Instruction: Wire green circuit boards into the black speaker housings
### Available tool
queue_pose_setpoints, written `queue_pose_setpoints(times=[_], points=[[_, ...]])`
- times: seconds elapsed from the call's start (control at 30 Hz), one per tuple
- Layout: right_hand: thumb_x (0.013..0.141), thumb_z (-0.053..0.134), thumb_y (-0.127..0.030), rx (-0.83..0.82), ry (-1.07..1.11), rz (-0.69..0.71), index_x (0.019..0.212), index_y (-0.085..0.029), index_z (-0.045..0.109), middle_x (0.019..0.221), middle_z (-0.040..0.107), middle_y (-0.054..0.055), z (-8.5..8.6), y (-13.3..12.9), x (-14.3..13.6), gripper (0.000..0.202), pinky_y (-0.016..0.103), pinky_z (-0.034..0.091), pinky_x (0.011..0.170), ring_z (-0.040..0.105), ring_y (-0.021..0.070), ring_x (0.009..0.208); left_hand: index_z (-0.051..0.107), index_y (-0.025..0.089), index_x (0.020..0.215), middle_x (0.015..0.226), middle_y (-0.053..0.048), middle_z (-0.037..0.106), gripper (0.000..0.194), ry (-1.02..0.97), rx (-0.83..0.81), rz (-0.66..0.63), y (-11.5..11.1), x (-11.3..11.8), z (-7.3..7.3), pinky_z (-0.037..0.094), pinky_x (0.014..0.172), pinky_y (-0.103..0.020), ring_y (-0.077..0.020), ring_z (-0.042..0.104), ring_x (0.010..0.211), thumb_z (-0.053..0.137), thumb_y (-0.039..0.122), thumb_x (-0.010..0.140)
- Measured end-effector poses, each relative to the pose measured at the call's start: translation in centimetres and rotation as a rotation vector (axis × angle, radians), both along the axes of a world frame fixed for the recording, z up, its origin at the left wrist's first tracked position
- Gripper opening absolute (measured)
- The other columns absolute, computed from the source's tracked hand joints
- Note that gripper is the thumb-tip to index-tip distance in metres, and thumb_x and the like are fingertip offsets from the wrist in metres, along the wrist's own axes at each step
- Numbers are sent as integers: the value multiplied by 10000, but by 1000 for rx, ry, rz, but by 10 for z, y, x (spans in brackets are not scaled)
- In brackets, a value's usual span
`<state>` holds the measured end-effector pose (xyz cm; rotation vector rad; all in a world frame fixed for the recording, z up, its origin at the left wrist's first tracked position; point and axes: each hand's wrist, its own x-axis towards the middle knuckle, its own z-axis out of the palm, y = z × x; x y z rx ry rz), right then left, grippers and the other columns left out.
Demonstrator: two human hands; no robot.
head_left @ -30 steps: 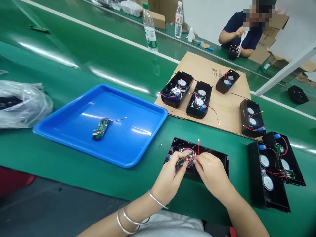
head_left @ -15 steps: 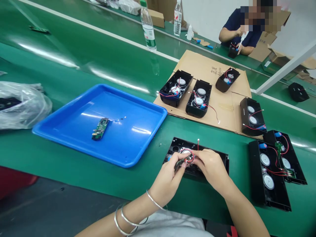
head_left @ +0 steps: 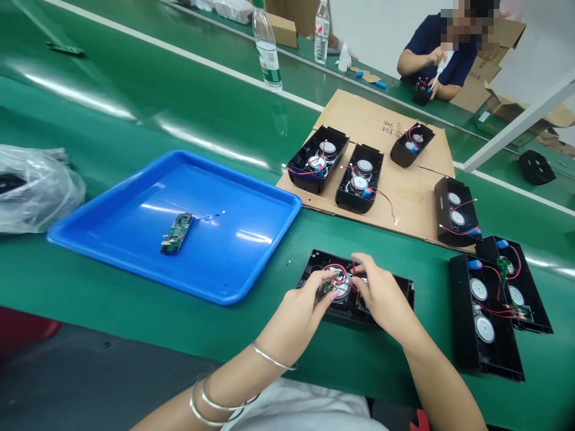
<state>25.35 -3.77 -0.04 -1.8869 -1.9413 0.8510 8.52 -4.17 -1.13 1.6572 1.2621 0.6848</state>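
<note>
Directly in front of me a black speaker housing [head_left: 395, 286] lies on the green bench, with round speaker drivers inside. My left hand [head_left: 309, 297] is closed on a small circuit board [head_left: 324, 290], held over the housing's left half; fingers cover much of it. A red and black wire [head_left: 336, 266] loops up from the board. My right hand [head_left: 380, 293] pinches red wire [head_left: 353, 266] between thumb and fingers, just right of the board. The wire's far end is hidden by the fingers.
Left of the housing, a blue tray [head_left: 242, 287] holds another circuit board [head_left: 177, 233]. Several wired speaker housings [head_left: 359, 179] stand on a cardboard sheet [head_left: 413, 203]; two more housings [head_left: 487, 317] lie at right. Across the bench a person [head_left: 435, 60] works on a housing.
My right hand has drawn slightly away from the left, its fingers lifting and spreading around the red wire. More of the drivers shows between the hands. The left hand still holds the board.
</note>
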Motion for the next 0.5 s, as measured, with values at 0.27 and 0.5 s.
queue_pose_setpoints(times=[0.27, 0.5], points=[[806, 521, -122, -40, 192, -2, 896, -195, 599, 767, 668, -9, 19, -7, 15, 140, 219, 468, 581, 595, 117, 579, 544, 192, 1033, 621, 14, 670, 281, 38, -61, 109, 2, 6, 0, 426, 455, -241, -159, 597, 449, 442, 347, 823], [873, 468, -118, 83, -157, 234, 858, -172, 655, 842, 689, 52, 13, -19, -5, 195, 264, 485, 688, 647, 179, 767, 554, 161, 1018, 537, 26, 611, 287, 48, -6, 105, -2, 6, 1, 341, 397, -234, -130, 477, 368, 414, 324, 828]])
